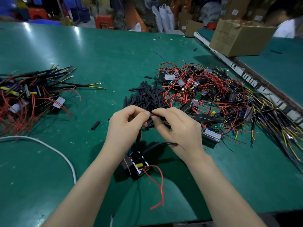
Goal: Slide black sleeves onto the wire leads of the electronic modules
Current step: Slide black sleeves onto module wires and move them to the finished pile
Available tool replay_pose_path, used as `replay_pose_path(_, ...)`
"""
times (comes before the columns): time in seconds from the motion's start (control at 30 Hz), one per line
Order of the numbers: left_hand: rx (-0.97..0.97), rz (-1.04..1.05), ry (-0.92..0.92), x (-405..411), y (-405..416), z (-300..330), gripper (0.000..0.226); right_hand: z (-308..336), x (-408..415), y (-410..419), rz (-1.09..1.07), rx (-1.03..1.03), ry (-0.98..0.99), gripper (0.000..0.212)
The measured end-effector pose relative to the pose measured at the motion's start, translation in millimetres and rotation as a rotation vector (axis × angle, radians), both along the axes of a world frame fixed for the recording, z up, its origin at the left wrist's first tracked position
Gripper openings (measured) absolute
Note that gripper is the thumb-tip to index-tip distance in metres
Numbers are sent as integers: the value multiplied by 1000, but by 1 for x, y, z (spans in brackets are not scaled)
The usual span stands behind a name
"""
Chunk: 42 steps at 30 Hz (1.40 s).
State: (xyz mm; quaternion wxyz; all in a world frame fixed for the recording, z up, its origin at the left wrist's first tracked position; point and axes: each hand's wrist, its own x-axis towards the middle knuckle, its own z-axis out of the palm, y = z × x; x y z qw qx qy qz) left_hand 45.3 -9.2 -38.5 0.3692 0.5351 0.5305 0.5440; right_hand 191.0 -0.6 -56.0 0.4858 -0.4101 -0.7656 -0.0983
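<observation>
An electronic module (136, 164) hangs below my hands just above the green table (101, 63), a red wire (159, 185) trailing from it. Its dark lead rises to my left hand (124, 125), which pinches the lead's tip. My right hand (177, 128) pinches a black sleeve (161, 119) right at that tip; fingers hide most of it. A second lead (165, 143) with a sleeve on it sticks out under my right wrist. Loose black sleeves (147, 95) lie piled just beyond my hands.
A heap of modules with red and yellow wires (213, 95) fills the right side. Another heap of modules with sleeved leads (32, 89) lies at the left. A white cable (54, 149) curves at the near left. A cardboard box (237, 38) stands far right.
</observation>
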Motion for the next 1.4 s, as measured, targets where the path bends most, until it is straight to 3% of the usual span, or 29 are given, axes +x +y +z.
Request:
replay_pose_path(0.13,-6,-28,-122,1,0,2,12,-1,-5,1,-44,84,-4,12)
replay_pose_path(0.5,-74,-46,-182,0,1,1,16,-5,-4,3,-54,58,-55,26)
replay_pose_path(0.57,34,-42,-11,-1,0,-1,14,-5,-3,2,-58,-30,-81,33)
replay_pose_path(0.67,331,41,450,-5,-2,-6,12,-3,3,1,-15,-161,-107,34)
replay_pose_path(0.8,423,52,607,-8,-1,-7,13,2,9,1,29,-234,-35,27)
replay_pose_path(1.0,428,58,550,-9,0,-6,12,2,9,6,152,-316,71,26)
replay_pose_path(1.2,402,109,565,-6,1,-8,6,0,7,9,210,-458,166,57)
replay_pose_path(1.27,323,65,446,-7,2,-7,1,1,5,8,228,-461,207,53)
replay_pose_path(1.4,140,-55,225,-6,4,-5,14,3,4,8,246,-421,257,34)
